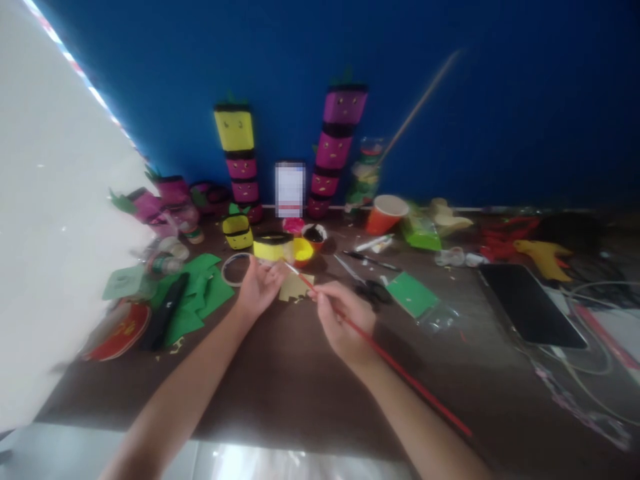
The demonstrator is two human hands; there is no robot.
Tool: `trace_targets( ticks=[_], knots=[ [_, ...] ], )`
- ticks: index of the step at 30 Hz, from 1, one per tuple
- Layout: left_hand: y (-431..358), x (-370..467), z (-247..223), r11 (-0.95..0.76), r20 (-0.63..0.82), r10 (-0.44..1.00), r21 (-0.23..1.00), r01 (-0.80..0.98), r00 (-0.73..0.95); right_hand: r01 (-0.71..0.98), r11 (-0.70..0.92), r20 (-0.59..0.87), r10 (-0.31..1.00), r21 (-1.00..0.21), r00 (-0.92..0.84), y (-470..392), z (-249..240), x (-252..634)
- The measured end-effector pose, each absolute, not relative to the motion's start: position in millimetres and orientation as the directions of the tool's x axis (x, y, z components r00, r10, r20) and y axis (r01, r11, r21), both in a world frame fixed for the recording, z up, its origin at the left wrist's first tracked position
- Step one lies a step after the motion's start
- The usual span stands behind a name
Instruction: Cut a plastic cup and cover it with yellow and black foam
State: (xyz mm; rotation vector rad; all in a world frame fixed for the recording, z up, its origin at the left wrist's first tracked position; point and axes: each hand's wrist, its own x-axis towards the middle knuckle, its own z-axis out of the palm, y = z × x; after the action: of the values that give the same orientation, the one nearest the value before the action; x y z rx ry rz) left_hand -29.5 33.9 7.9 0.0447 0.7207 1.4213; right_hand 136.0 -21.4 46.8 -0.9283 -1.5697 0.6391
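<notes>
A long red paintbrush (400, 367) is pinched in my right hand (346, 320), its tip pointing up and left. The tip is at the lower right edge of a yellow piece with a black band (273, 248). My left hand (261, 287) holds that piece from below, palm up, with the fingers under it. Just right of the piece is a small pot of yellow paint (303, 250), beside a cup of dark paint (315, 235). A beige scrap (297, 288) lies below, between the hands. The view is somewhat blurred.
Stacked purple and yellow figures (333, 150) stand against the blue wall. Green sheets (200, 293), a tape roll (235, 269) and a red tin (120, 330) lie left. Rightward are an orange cup (386, 213), scissors (373, 290), a phone (533, 305) and a yellow glue gun (545, 259).
</notes>
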Motion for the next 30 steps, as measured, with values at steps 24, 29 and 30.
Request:
trace_targets(
  ticks=[24,29,30],
  knots=[
    [33.0,-27.9,12.9,0.186,-0.424,0.905,0.444,-0.877,-0.023,0.228,0.549,0.561,0.828,-0.804,-0.017,-22.2,47.6,137.0],
    [32.5,-28.0,12.5,0.175,-0.432,0.901,0.439,-0.881,-0.037,0.226,0.528,0.536,0.844,-0.818,-0.031,-22.2,46.5,137.3],
    [32.2,-27.9,12.8,0.176,-0.433,0.901,0.44,-0.88,-0.036,0.217,0.532,0.541,0.841,-0.819,-0.018,-22.3,46.0,137.5]
  ],
)
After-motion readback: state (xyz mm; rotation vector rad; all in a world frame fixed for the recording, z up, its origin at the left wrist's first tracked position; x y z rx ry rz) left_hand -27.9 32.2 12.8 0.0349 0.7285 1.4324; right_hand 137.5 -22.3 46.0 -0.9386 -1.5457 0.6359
